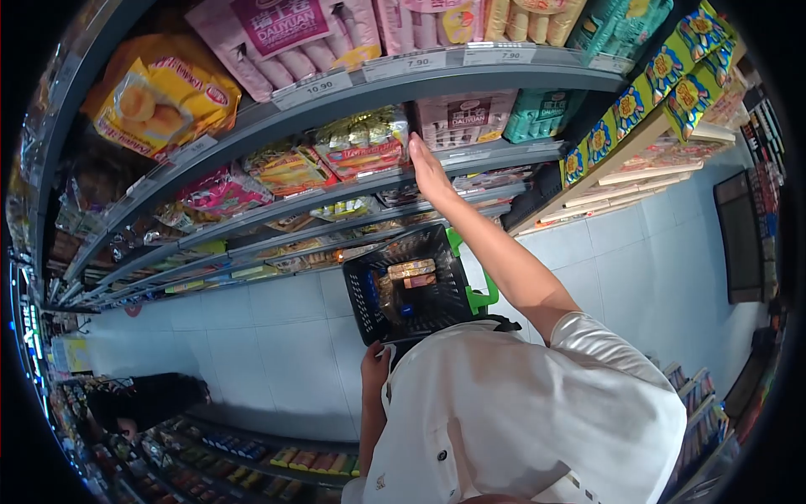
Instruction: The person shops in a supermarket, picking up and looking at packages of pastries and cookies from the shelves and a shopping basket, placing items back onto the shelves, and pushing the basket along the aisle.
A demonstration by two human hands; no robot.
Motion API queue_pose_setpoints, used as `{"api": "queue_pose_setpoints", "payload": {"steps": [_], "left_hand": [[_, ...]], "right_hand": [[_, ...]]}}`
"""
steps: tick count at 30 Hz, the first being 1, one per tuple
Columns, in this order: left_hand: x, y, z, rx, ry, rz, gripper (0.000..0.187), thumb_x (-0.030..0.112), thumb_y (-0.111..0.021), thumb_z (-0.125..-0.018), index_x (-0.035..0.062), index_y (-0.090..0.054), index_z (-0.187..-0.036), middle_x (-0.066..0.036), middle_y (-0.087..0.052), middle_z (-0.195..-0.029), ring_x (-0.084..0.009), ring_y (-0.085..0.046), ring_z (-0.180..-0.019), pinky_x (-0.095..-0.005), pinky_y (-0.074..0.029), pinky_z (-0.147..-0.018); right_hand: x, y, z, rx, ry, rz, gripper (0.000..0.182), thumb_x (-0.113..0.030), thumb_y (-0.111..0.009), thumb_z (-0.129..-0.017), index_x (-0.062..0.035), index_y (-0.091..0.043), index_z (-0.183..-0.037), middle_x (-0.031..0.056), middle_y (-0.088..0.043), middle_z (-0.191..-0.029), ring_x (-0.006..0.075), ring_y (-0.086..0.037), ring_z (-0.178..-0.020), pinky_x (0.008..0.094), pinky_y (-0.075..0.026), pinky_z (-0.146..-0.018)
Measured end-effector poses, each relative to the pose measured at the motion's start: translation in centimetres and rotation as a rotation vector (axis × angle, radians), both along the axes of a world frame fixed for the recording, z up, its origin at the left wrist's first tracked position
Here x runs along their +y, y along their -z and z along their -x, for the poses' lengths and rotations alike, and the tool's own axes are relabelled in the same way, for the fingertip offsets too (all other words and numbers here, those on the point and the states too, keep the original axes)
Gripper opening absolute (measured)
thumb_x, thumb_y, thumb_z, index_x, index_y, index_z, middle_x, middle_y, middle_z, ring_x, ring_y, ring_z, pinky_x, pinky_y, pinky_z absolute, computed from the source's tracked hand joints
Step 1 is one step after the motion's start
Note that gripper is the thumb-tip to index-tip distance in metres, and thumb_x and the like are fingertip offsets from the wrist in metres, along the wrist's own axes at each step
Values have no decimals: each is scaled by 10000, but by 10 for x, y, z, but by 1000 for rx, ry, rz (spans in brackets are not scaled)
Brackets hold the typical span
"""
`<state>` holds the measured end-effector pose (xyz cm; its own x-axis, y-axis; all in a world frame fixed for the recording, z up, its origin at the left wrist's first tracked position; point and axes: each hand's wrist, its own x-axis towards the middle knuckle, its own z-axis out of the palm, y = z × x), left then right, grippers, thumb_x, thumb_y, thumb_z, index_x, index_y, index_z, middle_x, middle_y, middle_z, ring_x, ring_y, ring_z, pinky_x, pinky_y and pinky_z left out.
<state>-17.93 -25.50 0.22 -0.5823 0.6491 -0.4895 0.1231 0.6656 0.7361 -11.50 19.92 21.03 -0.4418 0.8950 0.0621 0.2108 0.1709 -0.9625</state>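
Note:
My right hand (430, 173) reaches up to the shelf with its fingers straight and together, fingertips at the side of a red-and-gold snack bag (369, 144). Just right of those fingers stands a pink Daliyuan pack (465, 119), with a teal pack (540, 113) beside it. Low in front of my body, my left hand (375, 366) is closed at the near left corner of a black shopping basket (366, 281) with green handle parts (482, 298). Inside the basket lie a few packaged goods (411, 269).
A yellow cake bag (161, 97) and large Daliyuan packs (285, 42) fill the upper shelf above price tags (312, 88). Green snack strips (625, 105) hang at the shelf's right end. On the left, a person in dark clothes (147, 401) is near another shelf. Pale tiles (243, 353) cover the floor.

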Motion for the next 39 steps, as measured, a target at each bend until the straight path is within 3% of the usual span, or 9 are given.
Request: {"api": "queue_pose_setpoints", "payload": {"steps": [6,7,14,16,20,26,29,34,39], "left_hand": [[22,-18,7,30,37,-27,500,233,-695,-911,-25,-560,-1317,-174,-701,-1139,-255,-705,-972,-336,-543,-856],[25,-20,5,37,43,-25,500,233,-695,-911,-25,-560,-1317,-174,-701,-1139,-255,-705,-972,-336,-543,-856],[31,-29,-19,-24,13,-13,516,242,-683,-922,-20,-543,-1344,-167,-696,-1157,-258,-696,-1016,-341,-537,-880],[30,-39,-28,-40,-12,15,520,249,-680,-925,-20,-538,-1347,-173,-691,-1173,-269,-694,-1030,-345,-538,-887],[25,-34,-29,-26,33,44,508,247,-673,-930,-21,-541,-1341,-181,-685,-1186,-278,-698,-1020,-350,-543,-880],[32,-28,-13,54,98,34,486,228,-668,-933,-30,-546,-1326,-179,-697,-1153,-275,-709,-982,-350,-550,-851],[34,-33,-15,29,56,-20,481,211,-681,-924,-34,-553,-1318,-177,-701,-1137,-256,-708,-971,-334,-547,-846],[25,-13,-20,-28,7,-21,477,216,-685,-921,-27,-559,-1312,-179,-696,-1151,-264,-705,-993,-337,-548,-853],[28,-12,-21,-18,50,-4,471,221,-686,-918,-21,-565,-1303,-184,-694,-1154,-276,-704,-1008,-345,-549,-859]], "right_hand": [[39,7,32,227,89,192,761,-538,-252,-1032,111,-441,-1381,273,-458,-1452,378,-403,-1377,407,-283,-1138],[51,16,37,318,26,272,755,-537,-300,-1035,84,-386,-1454,224,-380,-1536,287,-338,-1433,334,-238,-1160],[55,15,53,250,165,244,744,-529,-303,-1032,120,-495,-1342,216,-530,-1395,295,-471,-1296,341,-321,-1086],[59,14,51,322,47,338,783,-560,-249,-1015,117,-517,-1302,310,-513,-1372,406,-468,-1302,398,-319,-1101],[62,10,33,259,-24,313,815,-604,-247,-1007,95,-512,-1330,306,-514,-1380,390,-476,-1311,406,-325,-1099],[8,11,-12,160,134,-160,686,-531,-447,-995,49,-523,-1353,254,-586,-1332,288,-612,-1089,375,-446,-956],[-6,-7,-54,125,11,-18,515,-214,-671,-944,-4,-516,-1388,155,-612,-1342,234,-604,-1202,350,-470,-994],[28,-55,-113,19,284,-874,339,-173,-712,-844,-29,-652,-1145,142,-674,-1144,338,-600,-1070,421,-460,-976],[70,-82,-134,-300,430,-1041,335,-241,-779,-779,-14,-650,-989,160,-602,-944,375,-542,-934,471,-432,-844]]}}
